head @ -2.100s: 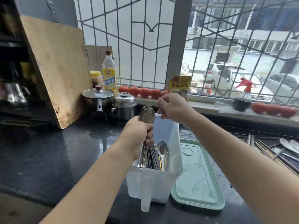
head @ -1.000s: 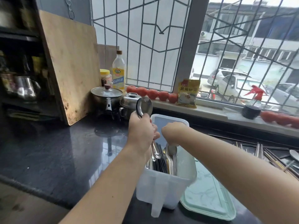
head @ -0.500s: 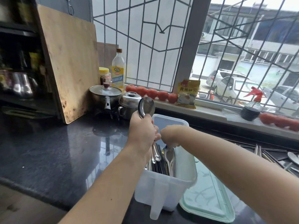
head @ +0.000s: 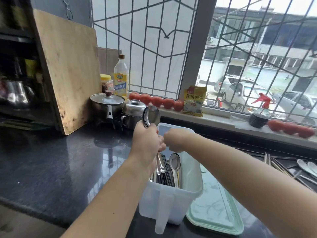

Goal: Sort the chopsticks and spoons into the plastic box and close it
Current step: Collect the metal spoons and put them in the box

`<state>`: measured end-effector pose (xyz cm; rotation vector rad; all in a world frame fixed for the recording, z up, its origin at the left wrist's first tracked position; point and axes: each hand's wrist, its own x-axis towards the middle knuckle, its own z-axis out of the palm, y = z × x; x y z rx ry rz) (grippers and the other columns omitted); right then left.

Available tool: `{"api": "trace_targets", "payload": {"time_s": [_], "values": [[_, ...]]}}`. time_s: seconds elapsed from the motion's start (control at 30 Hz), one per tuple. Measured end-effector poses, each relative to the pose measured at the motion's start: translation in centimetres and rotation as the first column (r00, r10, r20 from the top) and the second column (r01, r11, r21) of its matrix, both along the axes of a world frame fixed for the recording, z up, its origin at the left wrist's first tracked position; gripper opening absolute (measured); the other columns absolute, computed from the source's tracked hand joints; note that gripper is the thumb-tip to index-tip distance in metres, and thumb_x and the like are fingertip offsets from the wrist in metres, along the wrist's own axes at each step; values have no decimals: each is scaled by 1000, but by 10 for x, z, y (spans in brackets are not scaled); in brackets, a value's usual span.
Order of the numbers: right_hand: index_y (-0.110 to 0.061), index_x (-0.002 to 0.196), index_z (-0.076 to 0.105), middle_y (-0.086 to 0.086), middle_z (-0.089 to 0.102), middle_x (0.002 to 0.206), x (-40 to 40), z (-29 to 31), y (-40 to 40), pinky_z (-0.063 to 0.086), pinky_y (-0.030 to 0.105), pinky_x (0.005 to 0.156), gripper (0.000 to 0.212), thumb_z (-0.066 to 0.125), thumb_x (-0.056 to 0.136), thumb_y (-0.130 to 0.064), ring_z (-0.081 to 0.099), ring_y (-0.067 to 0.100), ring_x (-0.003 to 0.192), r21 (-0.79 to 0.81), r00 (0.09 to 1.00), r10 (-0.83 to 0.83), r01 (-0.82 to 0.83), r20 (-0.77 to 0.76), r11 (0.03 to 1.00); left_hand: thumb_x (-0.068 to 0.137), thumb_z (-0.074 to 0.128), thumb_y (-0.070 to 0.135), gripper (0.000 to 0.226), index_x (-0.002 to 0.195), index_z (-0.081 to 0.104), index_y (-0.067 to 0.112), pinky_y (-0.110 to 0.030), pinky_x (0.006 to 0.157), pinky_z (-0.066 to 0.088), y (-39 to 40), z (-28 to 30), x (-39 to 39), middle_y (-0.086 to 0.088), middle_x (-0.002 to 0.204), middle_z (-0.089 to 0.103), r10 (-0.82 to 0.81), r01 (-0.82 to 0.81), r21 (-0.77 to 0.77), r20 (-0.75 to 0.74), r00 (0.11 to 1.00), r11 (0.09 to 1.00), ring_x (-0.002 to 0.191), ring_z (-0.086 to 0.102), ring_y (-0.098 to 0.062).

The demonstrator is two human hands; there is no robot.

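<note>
The left hand (head: pixel 145 143) grips a bunch of spoons (head: pixel 151 116), bowls up, handles hanging into the box (head: pixel 192 182) below it. The right hand (head: pixel 175 140), just beside it over the box, is curled; I cannot tell whether it holds anything. Under both hands, chopsticks (head: pixel 164 176) and a spoon (head: pixel 174 163) lie in the box. The lid (head: pixel 216 212) lies under the right forearm; loose chopsticks (head: pixel 281 169) lie well right.

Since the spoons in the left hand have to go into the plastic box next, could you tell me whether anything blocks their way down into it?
Partly. The right hand hovers over the plastic box, right beside the left hand gripping the bundle of spoons. Below, dark chopsticks and a spoon already lie inside. The lid lies off to the side.
</note>
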<state>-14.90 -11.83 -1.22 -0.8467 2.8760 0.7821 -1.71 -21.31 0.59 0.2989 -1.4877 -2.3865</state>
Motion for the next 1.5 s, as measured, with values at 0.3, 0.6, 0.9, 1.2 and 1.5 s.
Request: {"api": "trace_targets", "payload": {"time_s": [0.3,0.6,0.9,1.2,1.5], "values": [[-13,97,67,4,71,83,60,90,28,53,25,56,27,56,102,-37,63,12,60,-952,937,185,274,296,138,104,38,1,14,101,48,10,-23,41,28,4,4,2,-4,76,37,-132,135,-62,56,990,989,50,34,-11],[-13,82,69,10,73,75,74,84,22,61,34,62,10,71,92,-11,70,18,64,-974,992,48,108,120,199,103,62,33,22,98,50,15,-23,42,31,1,-2,-3,0,76,37,-206,213,-126,67,976,969,54,35,-11],[-18,98,68,5,67,96,30,85,26,50,35,73,10,63,92,-11,61,24,85,-832,965,-239,44,-107,553,112,36,37,22,103,51,23,-20,37,28,-2,3,0,4,69,30,71,-71,-10,-4,997,997,47,27,-7],[-12,72,59,1,55,72,14,9,-4,52,34,74,23,79,83,-17,57,24,77,92,975,-202,194,89,977,113,34,29,28,90,39,16,-21,38,21,0,1,-1,2,67,27,9,-10,67,5,1000,998,43,22,-8],[-14,116,64,6,64,108,1,-5,-6,54,37,78,27,70,92,-24,61,26,88,238,991,77,-101,110,966,113,36,33,26,99,44,13,-21,38,24,-3,0,-2,1,66,31,11,-13,80,25,1000,997,40,25,-7]]}}
